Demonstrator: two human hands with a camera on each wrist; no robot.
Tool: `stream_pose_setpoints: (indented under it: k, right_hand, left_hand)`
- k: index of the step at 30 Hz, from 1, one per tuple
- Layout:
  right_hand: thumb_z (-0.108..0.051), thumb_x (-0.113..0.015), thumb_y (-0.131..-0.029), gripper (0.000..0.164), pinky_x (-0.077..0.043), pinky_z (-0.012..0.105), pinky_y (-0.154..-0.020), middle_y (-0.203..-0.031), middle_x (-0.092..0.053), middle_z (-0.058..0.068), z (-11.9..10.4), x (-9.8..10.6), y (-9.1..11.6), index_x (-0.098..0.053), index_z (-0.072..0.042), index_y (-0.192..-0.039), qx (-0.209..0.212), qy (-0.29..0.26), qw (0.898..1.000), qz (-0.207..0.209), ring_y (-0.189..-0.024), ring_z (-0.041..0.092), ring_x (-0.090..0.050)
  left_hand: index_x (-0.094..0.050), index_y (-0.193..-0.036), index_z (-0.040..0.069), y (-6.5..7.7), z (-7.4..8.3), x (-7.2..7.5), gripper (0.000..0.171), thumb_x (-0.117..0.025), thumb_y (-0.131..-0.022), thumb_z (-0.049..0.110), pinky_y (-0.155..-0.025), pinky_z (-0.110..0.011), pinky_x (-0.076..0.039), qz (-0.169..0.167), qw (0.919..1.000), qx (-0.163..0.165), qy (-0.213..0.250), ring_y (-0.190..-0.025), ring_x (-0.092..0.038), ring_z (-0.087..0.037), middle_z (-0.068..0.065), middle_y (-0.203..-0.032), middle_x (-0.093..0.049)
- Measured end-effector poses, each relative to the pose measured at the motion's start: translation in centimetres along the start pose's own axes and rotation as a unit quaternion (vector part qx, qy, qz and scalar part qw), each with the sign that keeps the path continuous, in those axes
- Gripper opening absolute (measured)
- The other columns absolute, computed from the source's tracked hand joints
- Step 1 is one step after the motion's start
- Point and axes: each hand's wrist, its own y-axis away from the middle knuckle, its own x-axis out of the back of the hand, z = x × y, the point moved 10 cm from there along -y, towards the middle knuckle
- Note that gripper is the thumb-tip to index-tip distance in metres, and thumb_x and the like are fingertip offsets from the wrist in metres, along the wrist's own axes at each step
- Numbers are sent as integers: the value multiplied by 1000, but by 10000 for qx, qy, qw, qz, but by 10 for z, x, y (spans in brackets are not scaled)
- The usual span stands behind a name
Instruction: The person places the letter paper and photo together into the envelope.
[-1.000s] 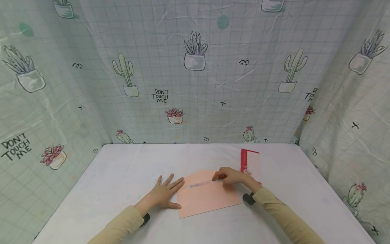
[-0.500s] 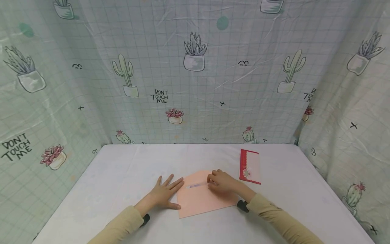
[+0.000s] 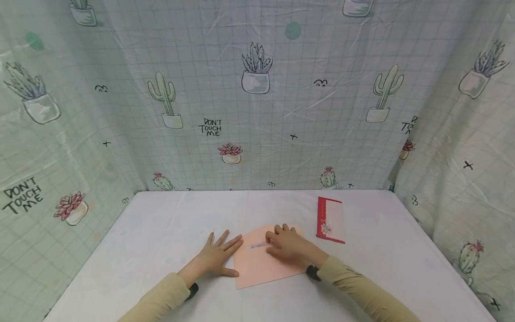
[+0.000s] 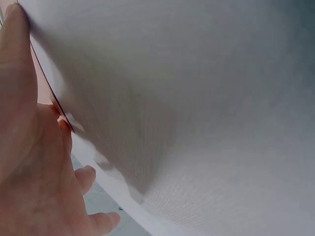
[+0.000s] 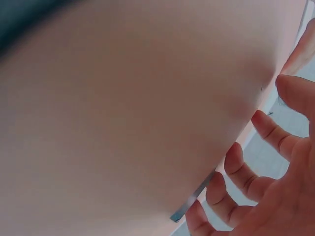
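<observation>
A peach-coloured paper envelope point(image 3: 257, 268) lies on the white table, its pointed flap side away from me. A narrow, shiny bluish strip point(image 3: 255, 246) runs across it; its right part is hidden by my right hand point(image 3: 289, 246). That hand is over the envelope with bent, spaced fingers, and in the right wrist view the fingertips point(image 5: 234, 152) come down along the line of the strip point(image 5: 193, 197). My left hand point(image 3: 213, 257) is spread, its index finger and thumb touching the envelope's left edge. The left wrist view shows that edge beside the palm point(image 4: 29, 182).
Behind and to the right of the envelope lies a red and white card point(image 3: 331, 219) with a flower on it. A cloth point(image 3: 257, 120) printed with cacti encloses the back and sides of the white table point(image 3: 169, 223).
My right hand has slid left over the envelope along the strip, uncovering the red and white card and covering more of the strip. My left hand stays in place.
</observation>
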Motion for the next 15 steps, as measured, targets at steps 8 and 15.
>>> stream_pose_setpoints:
  k: [8, 15]
  right_hand:
    - [-44, -54, -84, 27, -29, 33, -67, -89, -44, -3, -5, -2, -2, -49, -21, -99, -6, 165, 9999, -9, -85, 17, -37]
    - [-40, -54, -85, 26, -28, 32, -68, -88, -45, -3, -9, 0, -1, -50, -20, -102, 123, 89, 9998, -84, -85, 15, -37]
  left_hand:
    - [-25, -141, 18, -1, -2, -3, 90, -51, -71, 69, -101, -65, -18, -46, 9999, 91, -7, -136, -18, -35, 3, -149, -20]
    - [-26, -141, 17, 0, 0, 0, 90, -52, -71, 68, -101, -65, -17, -84, 9999, 87, 91, -136, -18, -36, 2, -149, -21]
